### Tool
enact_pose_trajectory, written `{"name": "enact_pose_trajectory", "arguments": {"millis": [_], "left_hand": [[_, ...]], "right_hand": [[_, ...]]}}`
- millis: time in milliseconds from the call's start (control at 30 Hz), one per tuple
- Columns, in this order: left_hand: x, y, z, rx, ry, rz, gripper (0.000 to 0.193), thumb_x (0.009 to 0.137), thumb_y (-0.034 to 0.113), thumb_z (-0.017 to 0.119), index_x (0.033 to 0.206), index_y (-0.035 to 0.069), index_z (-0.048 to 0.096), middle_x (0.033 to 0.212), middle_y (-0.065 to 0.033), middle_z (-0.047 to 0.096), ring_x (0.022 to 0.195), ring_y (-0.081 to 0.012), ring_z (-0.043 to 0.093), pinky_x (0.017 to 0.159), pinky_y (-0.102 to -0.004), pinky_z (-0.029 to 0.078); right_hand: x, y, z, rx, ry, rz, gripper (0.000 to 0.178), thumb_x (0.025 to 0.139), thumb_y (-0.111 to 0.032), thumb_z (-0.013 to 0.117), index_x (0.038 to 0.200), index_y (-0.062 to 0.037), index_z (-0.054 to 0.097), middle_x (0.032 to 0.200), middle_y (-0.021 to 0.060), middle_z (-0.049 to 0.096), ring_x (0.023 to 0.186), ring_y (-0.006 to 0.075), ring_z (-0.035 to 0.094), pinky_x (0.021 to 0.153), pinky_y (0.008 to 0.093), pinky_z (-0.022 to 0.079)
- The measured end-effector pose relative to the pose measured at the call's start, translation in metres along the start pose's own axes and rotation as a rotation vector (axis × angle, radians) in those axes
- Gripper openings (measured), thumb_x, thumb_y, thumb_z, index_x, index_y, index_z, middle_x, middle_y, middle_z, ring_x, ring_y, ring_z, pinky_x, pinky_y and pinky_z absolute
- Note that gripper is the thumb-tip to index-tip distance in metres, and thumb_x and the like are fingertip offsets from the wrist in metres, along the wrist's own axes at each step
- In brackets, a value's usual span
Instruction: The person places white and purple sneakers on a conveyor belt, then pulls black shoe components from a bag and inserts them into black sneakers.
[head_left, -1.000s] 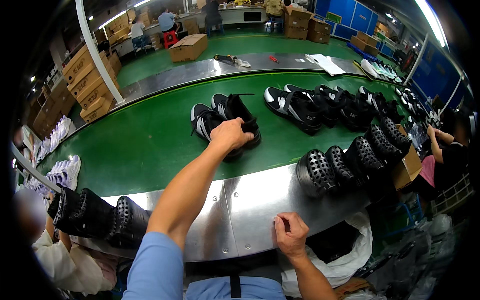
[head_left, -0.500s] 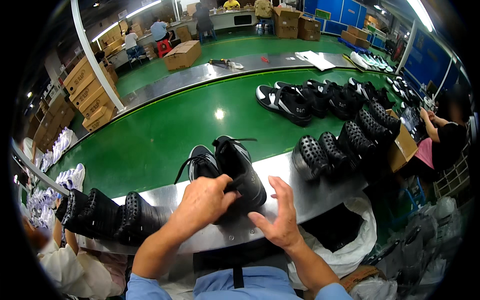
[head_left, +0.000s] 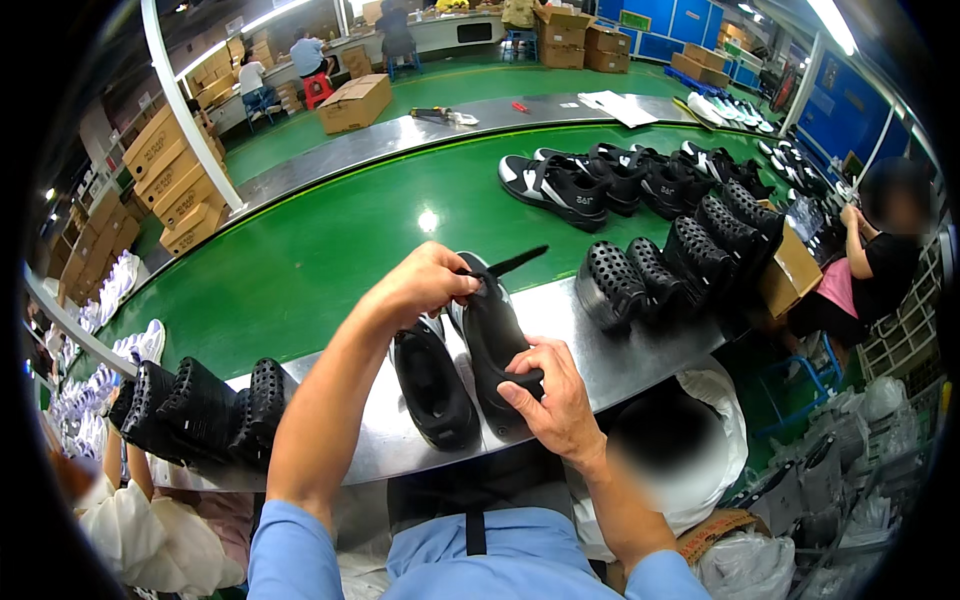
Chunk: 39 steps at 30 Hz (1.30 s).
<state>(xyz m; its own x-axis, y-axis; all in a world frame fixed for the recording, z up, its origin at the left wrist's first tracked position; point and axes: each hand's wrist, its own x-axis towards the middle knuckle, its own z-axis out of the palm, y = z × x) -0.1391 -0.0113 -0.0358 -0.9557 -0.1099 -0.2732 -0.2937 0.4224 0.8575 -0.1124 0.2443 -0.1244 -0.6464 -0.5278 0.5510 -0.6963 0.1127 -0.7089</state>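
Black shoe point(head_left: 490, 335); left hand point(head_left: 425, 280) pinching upper point(head_left: 488, 287); right hand point(head_left: 552, 395), earlier spread, pinching collar point(head_left: 525, 378).

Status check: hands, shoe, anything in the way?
One black shoe: left hand at front of opening, right hand at heel. Second shoe close on its left. Perforated black forms off right, clear of hands.

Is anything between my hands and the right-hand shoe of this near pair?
Nothing visible: the left hand grips the right-hand shoe toward its front, and the right hand its heel. The left-hand shoe stands beside it, not between.
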Motion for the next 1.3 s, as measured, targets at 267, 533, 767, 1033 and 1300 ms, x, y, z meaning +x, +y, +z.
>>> {"name": "enact_pose_trajectory", "arguments": {"millis": [267,533,767,1033,1300], "left_hand": [[-0.009,0.021,0.017,0.408,0.311,0.098,0.021,0.084,0.014,0.080,0.090,-0.006,0.074,0.072,-0.0110,0.071,0.064,-0.0189,0.069,0.059,-0.0361,0.057],[-0.033,0.000,0.050,0.409,0.430,0.327,0.022,0.084,0.011,0.076,0.099,-0.005,0.074,0.086,-0.0242,0.073,0.083,-0.0404,0.072,0.077,-0.0438,0.056],[-0.037,-0.028,0.080,0.682,0.662,0.515,0.022,0.083,0.009,0.076,0.100,-0.004,0.069,0.098,-0.0245,0.065,0.095,-0.0432,0.064,0.088,-0.0491,0.052],[-0.028,-0.005,0.006,0.133,-0.008,0.070,0.010,0.089,0.006,0.076,0.089,-0.004,0.074,0.072,-0.0011,0.066,0.058,-0.0092,0.060,0.052,-0.0273,0.050],[-0.012,-0.016,0.001,-0.279,-0.175,-0.100,0.023,0.099,0.013,0.072,0.079,0.002,0.066,0.067,0.0006,0.055,0.059,-0.0108,0.052,0.054,-0.0291,0.046]], "right_hand": [[0.004,-0.006,-0.003,-0.125,-0.066,-0.032,0.038,0.090,-0.034,0.079,0.102,-0.0023,0.063,0.107,0.0183,0.067,0.121,0.0421,0.058,0.101,0.0509,0.046],[0.042,0.005,0.008,-0.212,0.043,0.250,0.053,0.089,-0.036,0.080,0.121,0.0025,0.062,0.107,0.0223,0.069,0.097,0.0387,0.070,0.080,0.0465,0.057],[0.062,0.037,0.026,-0.393,-0.024,0.114,0.021,0.099,-0.025,0.064,0.092,-0.0048,0.063,0.088,0.0174,0.070,0.080,0.0411,0.070,0.070,0.0516,0.056],[0.072,0.051,0.002,-0.446,-0.088,0.039,0.021,0.101,-0.023,0.059,0.092,-0.0047,0.060,0.087,0.0184,0.068,0.083,0.0421,0.068,0.073,0.0520,0.054],[0.065,0.055,-0.002,-0.373,-0.102,-0.007,0.020,0.101,-0.022,0.059,0.092,-0.0043,0.060,0.088,0.0185,0.066,0.085,0.0418,0.067,0.073,0.0518,0.053]]}}
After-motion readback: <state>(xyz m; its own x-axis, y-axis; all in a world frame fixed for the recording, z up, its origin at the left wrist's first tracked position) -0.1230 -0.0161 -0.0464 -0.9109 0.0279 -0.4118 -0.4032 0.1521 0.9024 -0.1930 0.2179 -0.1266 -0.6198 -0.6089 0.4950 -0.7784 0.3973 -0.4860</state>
